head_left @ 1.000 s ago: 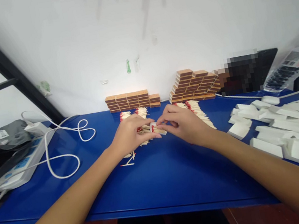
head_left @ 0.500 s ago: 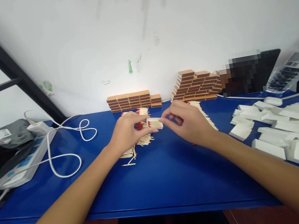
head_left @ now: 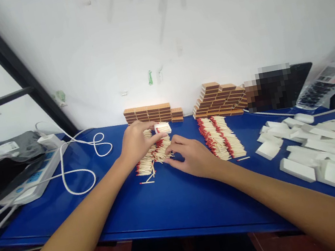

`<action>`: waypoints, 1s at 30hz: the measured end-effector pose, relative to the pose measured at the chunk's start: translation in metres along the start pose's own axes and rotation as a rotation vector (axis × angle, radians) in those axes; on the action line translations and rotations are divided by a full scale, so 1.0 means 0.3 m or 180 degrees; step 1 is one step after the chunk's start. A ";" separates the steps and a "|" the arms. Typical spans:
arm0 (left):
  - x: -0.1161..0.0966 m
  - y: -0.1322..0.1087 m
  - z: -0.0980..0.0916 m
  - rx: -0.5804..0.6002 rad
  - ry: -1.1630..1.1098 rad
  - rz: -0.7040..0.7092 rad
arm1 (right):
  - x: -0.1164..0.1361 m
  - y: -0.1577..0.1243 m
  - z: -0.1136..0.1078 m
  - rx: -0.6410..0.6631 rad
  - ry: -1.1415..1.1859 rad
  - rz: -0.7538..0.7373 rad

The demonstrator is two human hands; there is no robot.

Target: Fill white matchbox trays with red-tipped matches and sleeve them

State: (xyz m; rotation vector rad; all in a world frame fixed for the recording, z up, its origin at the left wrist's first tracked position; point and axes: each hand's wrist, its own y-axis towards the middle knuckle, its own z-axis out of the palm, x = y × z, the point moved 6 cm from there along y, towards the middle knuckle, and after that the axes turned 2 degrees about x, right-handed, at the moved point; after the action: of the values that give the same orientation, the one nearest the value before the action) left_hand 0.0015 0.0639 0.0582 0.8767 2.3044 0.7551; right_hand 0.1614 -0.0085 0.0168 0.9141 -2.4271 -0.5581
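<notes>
One pale wall (head_left: pixel 76 50) backs the blue table (head_left: pixel 168 203), probably steadying the matchboxes (head_left: pixel 219 100) stacked near it. Loose white trays (head_left: pixel 297 169) heap at the right, apart from the matches, seemingly so the two don't mingle. The rows of matches (head_left: pixel 231 138) lie heads leftward, likely to keep them aligned. The right hand (head_left: pixel 194 157) curls at the left match pile (head_left: pixel 144 166); whether its fingertips pinch any, I cannot tell. The left hand (head_left: pixel 136 144) pinches a small tray (head_left: pixel 164 129) of matches between thumb and fingers over that pile, open face upward, presumably against spilling. A stray match (head_left: pixel 147 182) lies in front.
</notes>
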 end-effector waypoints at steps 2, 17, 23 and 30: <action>-0.002 0.000 0.002 0.0015 0.0030 0.0007 | 0.008 0.005 0.008 0.0005 0.0002 -0.0030; -0.011 -0.001 -0.001 0.0057 0.0074 0.0041 | -0.028 0.005 0.013 0.0025 -0.0121 0.0084; 0.006 -0.001 -0.002 0.0040 0.0141 0.0036 | -0.073 -0.018 -0.079 -0.0021 0.0167 0.0036; -0.021 -0.004 0.018 0.0273 -0.0003 0.0150 | -0.114 -0.006 -0.186 -0.0592 0.0479 0.0199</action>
State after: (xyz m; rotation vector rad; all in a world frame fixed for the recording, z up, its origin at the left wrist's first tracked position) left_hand 0.0087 0.0601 0.0556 0.9724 2.3372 0.6796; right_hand 0.2164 0.0027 0.0503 0.7716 -2.2190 -0.6553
